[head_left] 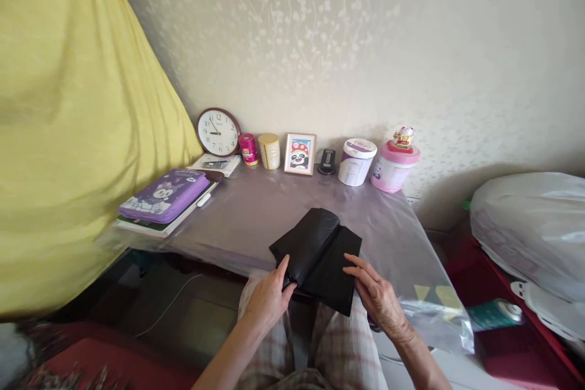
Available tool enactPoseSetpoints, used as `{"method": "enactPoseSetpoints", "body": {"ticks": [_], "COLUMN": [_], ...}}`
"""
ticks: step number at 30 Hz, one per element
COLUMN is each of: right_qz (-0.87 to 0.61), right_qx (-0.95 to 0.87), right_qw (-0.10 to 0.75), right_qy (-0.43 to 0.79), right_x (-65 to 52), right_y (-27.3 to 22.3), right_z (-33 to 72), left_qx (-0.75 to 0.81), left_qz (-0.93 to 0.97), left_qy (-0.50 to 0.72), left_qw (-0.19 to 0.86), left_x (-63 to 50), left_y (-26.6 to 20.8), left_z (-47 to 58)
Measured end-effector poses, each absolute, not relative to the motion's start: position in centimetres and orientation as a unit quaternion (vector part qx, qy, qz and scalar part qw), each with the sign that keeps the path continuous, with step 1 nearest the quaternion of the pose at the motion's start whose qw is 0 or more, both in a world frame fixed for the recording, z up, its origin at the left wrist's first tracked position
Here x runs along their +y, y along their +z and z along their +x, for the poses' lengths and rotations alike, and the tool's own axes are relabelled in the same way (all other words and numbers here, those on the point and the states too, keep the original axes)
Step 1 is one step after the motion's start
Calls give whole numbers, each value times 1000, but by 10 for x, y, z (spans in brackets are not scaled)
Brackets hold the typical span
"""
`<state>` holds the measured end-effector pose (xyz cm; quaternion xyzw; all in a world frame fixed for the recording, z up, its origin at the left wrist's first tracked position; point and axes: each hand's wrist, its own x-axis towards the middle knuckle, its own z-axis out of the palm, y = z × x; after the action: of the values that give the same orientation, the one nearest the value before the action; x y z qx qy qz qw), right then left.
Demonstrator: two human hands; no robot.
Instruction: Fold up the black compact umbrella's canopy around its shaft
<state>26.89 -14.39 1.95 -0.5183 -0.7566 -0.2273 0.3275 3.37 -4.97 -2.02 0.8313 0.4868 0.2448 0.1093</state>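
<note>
A black plastic bag (313, 244), thin and folded flat with a raised fold down its middle, lies partly on the table and juts over its front edge above my lap. My left hand (270, 295) grips its near left corner between thumb and fingers. At the bag's right edge is my right hand (375, 292), its fingertips resting over the border. The thumb of that hand is mostly hidden behind the bag.
Clear plastic covers the table (256, 207). A purple case (164, 195) rests on books at left. Along the wall stand a clock (218, 132), a picture frame (300, 154) and tubs (357, 163). A white plastic bag (530, 225) sits at right.
</note>
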Motion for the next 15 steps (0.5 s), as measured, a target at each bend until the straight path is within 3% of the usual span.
{"method": "enactPoseSetpoints", "body": {"ticks": [15], "right_qz": [-434], "right_qx": [-804], "right_qw": [311], "right_qy": [-261], "right_x": [-54], "right_y": [76], "right_z": [214], "left_qx": [465], "left_qz": [846], "left_qy": [238], "left_qw": [110], "left_x": [-42], "left_y": [-18], "left_z": [31]}}
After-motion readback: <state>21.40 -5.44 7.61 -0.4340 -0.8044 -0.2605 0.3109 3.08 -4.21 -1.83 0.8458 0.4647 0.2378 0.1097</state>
